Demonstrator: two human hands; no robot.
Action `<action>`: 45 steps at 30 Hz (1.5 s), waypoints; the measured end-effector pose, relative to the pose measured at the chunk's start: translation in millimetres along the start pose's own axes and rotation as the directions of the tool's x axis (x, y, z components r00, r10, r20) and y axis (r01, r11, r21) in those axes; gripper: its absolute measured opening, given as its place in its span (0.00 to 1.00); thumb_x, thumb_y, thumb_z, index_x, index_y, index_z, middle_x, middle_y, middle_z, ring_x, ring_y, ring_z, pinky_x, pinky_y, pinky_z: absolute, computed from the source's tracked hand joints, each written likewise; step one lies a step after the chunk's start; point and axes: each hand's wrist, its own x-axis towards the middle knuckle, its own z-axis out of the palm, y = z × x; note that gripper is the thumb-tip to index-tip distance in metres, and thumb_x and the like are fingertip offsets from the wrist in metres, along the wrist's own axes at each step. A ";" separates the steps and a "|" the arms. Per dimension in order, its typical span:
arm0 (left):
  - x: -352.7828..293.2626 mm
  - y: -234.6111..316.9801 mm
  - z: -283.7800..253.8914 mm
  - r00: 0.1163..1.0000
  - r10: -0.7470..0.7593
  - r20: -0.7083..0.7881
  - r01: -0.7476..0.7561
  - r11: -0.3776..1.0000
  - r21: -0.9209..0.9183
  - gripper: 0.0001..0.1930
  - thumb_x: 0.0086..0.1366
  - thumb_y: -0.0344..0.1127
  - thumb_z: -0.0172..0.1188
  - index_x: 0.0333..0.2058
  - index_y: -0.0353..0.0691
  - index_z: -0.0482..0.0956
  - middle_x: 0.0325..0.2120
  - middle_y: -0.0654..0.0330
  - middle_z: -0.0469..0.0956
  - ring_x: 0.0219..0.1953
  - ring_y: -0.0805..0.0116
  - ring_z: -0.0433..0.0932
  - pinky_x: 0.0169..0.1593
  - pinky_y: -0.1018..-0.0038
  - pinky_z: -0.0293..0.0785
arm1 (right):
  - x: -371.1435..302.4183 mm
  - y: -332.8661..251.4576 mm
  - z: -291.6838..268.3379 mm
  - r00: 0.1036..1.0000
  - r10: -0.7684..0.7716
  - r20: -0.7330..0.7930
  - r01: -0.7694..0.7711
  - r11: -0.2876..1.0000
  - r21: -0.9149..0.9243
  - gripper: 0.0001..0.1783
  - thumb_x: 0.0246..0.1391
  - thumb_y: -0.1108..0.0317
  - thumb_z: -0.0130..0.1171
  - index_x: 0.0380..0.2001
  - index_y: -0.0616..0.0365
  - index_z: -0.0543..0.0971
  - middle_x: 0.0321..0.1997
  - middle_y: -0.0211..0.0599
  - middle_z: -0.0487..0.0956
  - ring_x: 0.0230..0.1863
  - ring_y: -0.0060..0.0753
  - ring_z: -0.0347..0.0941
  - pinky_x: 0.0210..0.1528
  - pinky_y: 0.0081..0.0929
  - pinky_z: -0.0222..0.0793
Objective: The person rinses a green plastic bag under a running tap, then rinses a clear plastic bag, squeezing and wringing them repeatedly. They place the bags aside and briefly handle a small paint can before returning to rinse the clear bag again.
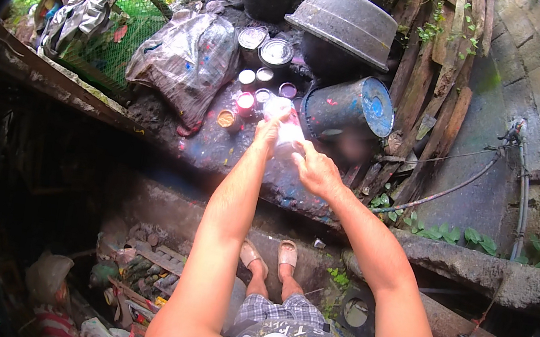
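Observation:
Both of my arms reach out over a paint-spattered ledge (269, 175). My left hand (266, 134) is closed on the left side of a bright white object (289, 137). My right hand (317, 169) grips its lower right side, with the fingers partly hidden. Glare washes the object out, so its exact kind is unclear; a pinkish patch shows near its top. Just beyond stand small open paint pots: a pink one (245, 102), an orange one (225, 119), a purple one (287, 90) and a white one (246, 77).
Two larger lidded cans (276, 52) stand behind the pots. A crumpled plastic sack (185, 58) lies left; a dark blue-stained bucket (346, 110) lies tipped on the right. Behind it are a grey basin (345, 25) and wooden planks (440, 95). Mixed rubbish (140, 274) fills the lower left.

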 end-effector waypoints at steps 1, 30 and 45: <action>6.7 0.5 -16.1 0.998 0.063 0.025 -0.061 0.996 -0.066 0.31 0.65 0.48 0.75 0.58 0.34 0.79 0.43 0.55 0.87 0.40 0.57 0.88 0.44 0.55 0.86 | 3.1 -10.3 4.2 0.998 -0.058 -0.009 0.058 0.998 0.004 0.26 0.72 0.58 0.55 0.69 0.53 0.70 0.46 0.66 0.86 0.51 0.67 0.84 0.55 0.61 0.77; -169.3 -6.6 -417.9 0.524 0.184 -0.832 -0.301 0.953 0.021 0.33 0.55 0.51 0.83 0.49 0.30 0.86 0.43 0.54 0.87 0.40 0.61 0.88 0.45 0.61 0.87 | 133.4 109.9 -65.2 0.869 0.241 -0.433 -0.063 0.921 0.385 0.13 0.64 0.66 0.64 0.43 0.62 0.91 0.35 0.43 0.91 0.33 0.28 0.85 0.38 0.30 0.78; -273.7 31.2 -444.2 0.709 0.515 -0.482 0.632 -0.160 0.758 0.61 0.45 0.52 0.82 0.78 0.62 0.58 0.57 0.47 0.76 0.56 0.45 0.82 0.59 0.51 0.82 | -143.7 214.1 -266.6 0.482 0.385 -0.787 -0.654 0.756 -0.031 0.19 0.58 0.64 0.68 0.54 0.48 0.87 0.50 0.48 0.88 0.57 0.54 0.84 0.61 0.47 0.78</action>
